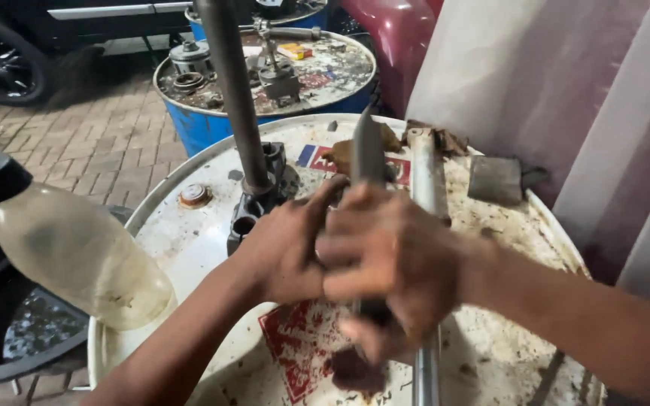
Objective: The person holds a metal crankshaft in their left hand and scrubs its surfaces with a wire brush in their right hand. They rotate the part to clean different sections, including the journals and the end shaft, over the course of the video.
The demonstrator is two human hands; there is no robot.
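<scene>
Gripping a dark, slim tool (368, 150) upright, the right hand (393, 274) is closed around its lower part, so the pale pointed end sticks up beyond the knuckles, towards the far side. The left hand (283, 252) sits just left of it, touching it, fingers curled in towards the same spot, though what it holds is hidden behind the right hand; I cannot tell its grip. Both hands work over a white drum top (189, 240) serving as a desk, stained and littered with rust-coloured debris. A long grey metal rod (426, 195) lies on it from far to near, passing under the right hand. Left of the hands, a dark shaft (231, 83) stands upright in a metal fitting (253, 207). A cloudy plastic bottle with a black cap (77, 256) lies tilted at the near left, within easy reach.
</scene>
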